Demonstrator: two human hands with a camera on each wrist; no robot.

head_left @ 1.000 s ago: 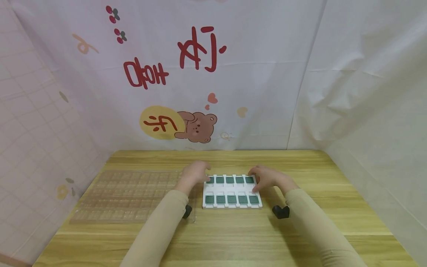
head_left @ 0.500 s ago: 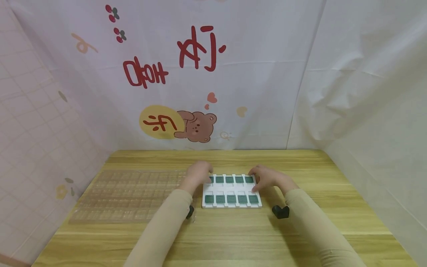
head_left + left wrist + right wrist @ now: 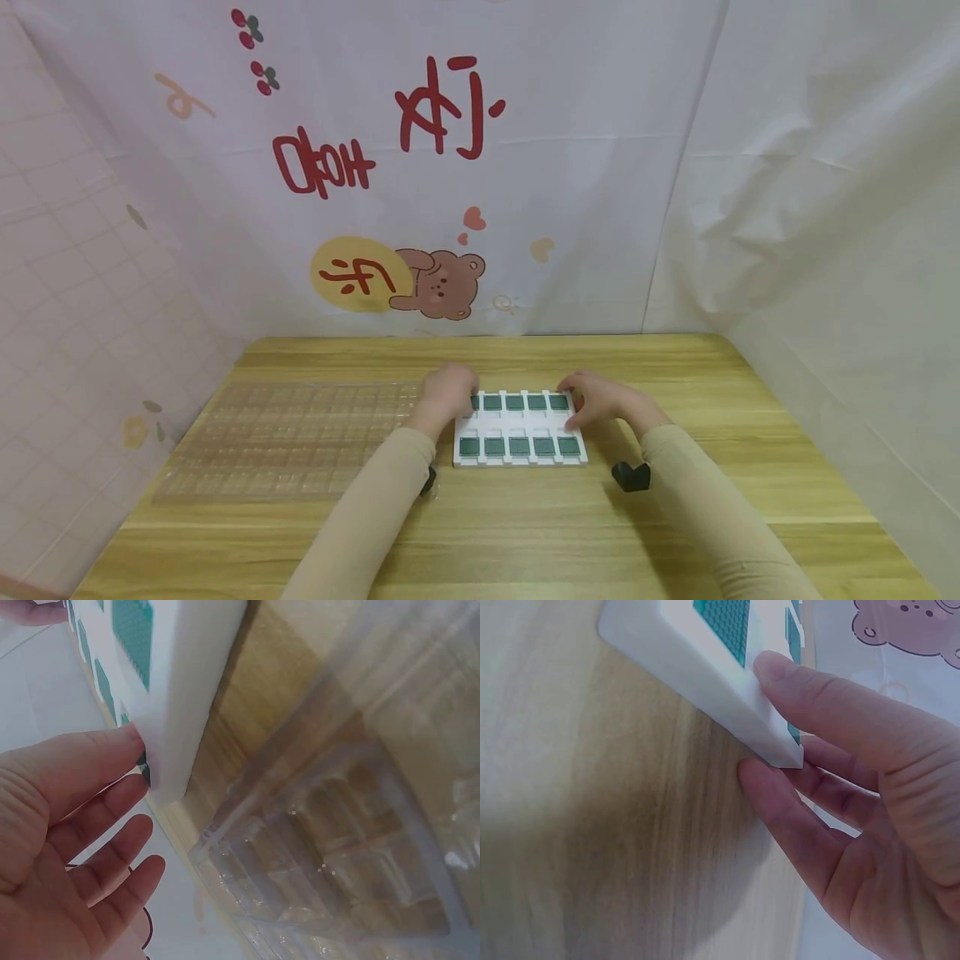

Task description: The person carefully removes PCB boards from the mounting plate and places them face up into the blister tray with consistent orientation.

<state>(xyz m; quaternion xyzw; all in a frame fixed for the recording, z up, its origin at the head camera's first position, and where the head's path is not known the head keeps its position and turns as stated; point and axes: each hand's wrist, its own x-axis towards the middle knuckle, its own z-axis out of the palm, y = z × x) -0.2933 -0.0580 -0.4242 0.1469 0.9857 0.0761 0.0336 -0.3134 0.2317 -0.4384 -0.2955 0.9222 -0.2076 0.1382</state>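
Note:
A white tray [image 3: 519, 425] with green square chips in two rows of slots lies mid-table. At its far left corner is my left hand [image 3: 448, 393], covering part of the corner slot. The left wrist view shows its thumb and index finger pinching a green square chip [image 3: 145, 769] at the tray's end, the other fingers loosely bent. My right hand [image 3: 600, 398] grips the tray's far right corner. In the right wrist view its thumb [image 3: 774, 666] presses the top face, and its other fingers are behind and below the edge.
A large clear plastic tray [image 3: 285, 442] with many small compartments lies to the left, partly under my left forearm. White printed cloth [image 3: 570, 208] hangs behind the wooden table [image 3: 525, 533] and along both sides.
My left hand has shifted slightly right over the white tray's far left corner, and its fingers have closed in on the chip there. My right hand keeps its place.

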